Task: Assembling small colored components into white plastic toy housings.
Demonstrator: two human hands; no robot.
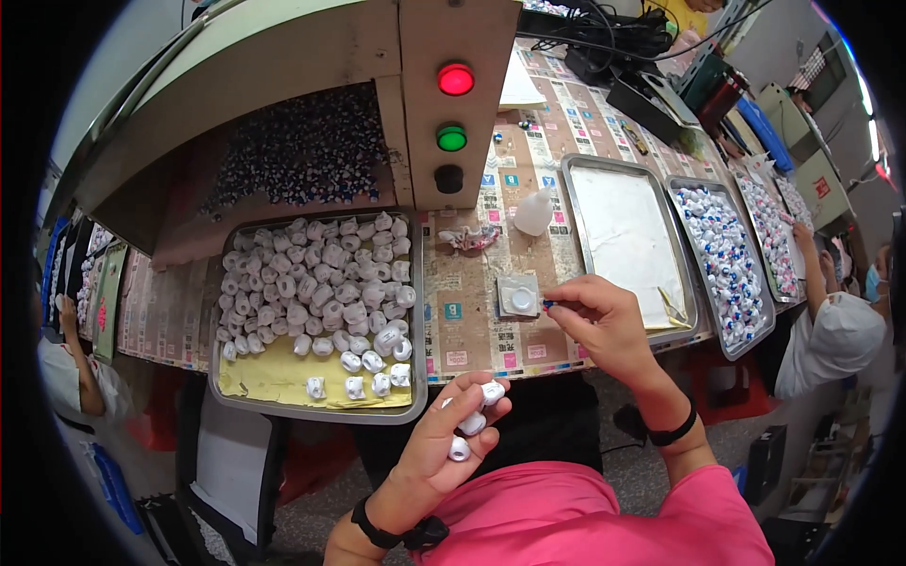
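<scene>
Newsprint-covered bench [491, 321] runs across the view under a pale metal machine housing [283, 66] with a red, a green and a dark round button stacked on its front panel. Just off the bench's near edge, the left hand [453, 429] lies palm up with its fingers curled loosely around three small white plastic caps [472, 423]; these are stubby, rounded, glossy pieces, strung in a slanting line from the fingertips down toward the palm, each too small to tell which end faces up. The right hand [595, 316] hovers over the bench with thumb and forefinger pinched together on a tiny dark blue piece [548, 304], its tip directed left toward a small square grey pad [518, 296] that carries a white round disc. Beyond that pad stands a small translucent squeeze bottle [534, 211], nozzle up, with a crumpled scrap beside it. To the left sits a shallow steel tray [415, 377], lined with yellow paper and heaped with the same white caps. To the right lies another steel tray [576, 189] lined with white paper, then trays [755, 325] filled with white-and-blue pieces. Both wrists wear black bands, and the person's shirt is pink.
</scene>
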